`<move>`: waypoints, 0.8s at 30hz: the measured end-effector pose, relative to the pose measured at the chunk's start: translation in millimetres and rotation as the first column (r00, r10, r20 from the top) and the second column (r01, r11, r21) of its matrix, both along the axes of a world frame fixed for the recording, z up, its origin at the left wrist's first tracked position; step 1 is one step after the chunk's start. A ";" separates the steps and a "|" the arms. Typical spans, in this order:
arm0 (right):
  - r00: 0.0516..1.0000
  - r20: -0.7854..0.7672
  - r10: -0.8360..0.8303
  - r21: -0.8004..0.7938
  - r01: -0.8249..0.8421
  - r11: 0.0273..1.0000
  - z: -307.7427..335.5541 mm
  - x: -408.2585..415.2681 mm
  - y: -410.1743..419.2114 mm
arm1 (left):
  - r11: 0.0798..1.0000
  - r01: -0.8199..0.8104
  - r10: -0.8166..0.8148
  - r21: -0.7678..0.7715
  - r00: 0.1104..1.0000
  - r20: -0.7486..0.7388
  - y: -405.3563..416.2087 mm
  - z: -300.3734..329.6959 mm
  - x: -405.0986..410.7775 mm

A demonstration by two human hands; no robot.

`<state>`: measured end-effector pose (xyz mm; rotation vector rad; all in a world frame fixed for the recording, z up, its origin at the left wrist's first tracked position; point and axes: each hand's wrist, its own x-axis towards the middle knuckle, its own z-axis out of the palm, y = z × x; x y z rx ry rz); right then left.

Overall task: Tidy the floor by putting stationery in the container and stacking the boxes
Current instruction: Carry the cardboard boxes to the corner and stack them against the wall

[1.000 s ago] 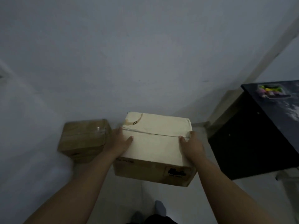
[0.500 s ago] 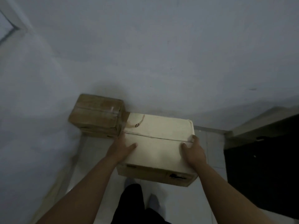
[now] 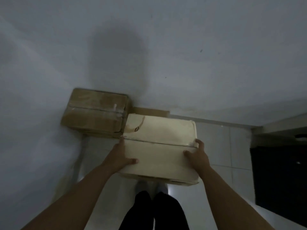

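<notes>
Cream-topped box (image 3: 159, 146) sits clamped between my left hand (image 3: 118, 155) and right hand (image 3: 197, 155), thumbs on top, for stacking on the brown box (image 3: 94, 115) in the corner.

Dim grey wall (image 3: 166, 47), pale tiled floor (image 3: 232, 146)

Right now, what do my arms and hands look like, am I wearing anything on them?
Both forearms are bare as far as the frame shows: no sleeves in view, no gloves. No watch, bracelet or ring is visible on the left hand or the right hand, though the light is dim and the picture soft, so small items could be missed.
</notes>
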<state>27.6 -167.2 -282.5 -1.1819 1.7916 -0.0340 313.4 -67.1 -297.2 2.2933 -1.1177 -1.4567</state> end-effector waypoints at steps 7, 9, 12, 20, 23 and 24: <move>0.998 0.068 -0.016 0.045 0.013 0.999 -94.1 20.4 -41.8 | 0.999 -0.003 0.004 -0.044 0.999 0.033 -42.1 -98.9 19.7; 0.996 0.085 -0.031 0.035 0.029 0.999 -121.9 23.1 -55.8 | 0.998 0.007 -0.004 -0.069 0.999 0.036 -56.1 -128.4 20.9; 0.995 0.099 -0.034 0.016 0.032 0.999 -155.5 24.8 -75.4 | 0.994 0.031 -0.025 -0.104 0.998 0.064 -71.7 -162.9 20.8; 0.985 0.170 -0.031 -0.029 0.036 0.999 -224.8 31.3 -98.9 | 0.987 0.025 -0.011 -0.156 0.996 0.092 -88.4 -222.7 20.3; 0.981 0.194 -0.016 -0.040 0.024 0.999 -241.4 36.8 -100.2 | 0.993 0.043 -0.027 -0.113 0.990 0.137 -92.7 -239.7 23.1; 0.979 0.203 -0.016 -0.046 0.026 0.999 -244.6 38.3 -100.6 | 0.994 0.033 -0.019 -0.099 0.990 0.138 -94.4 -242.3 24.4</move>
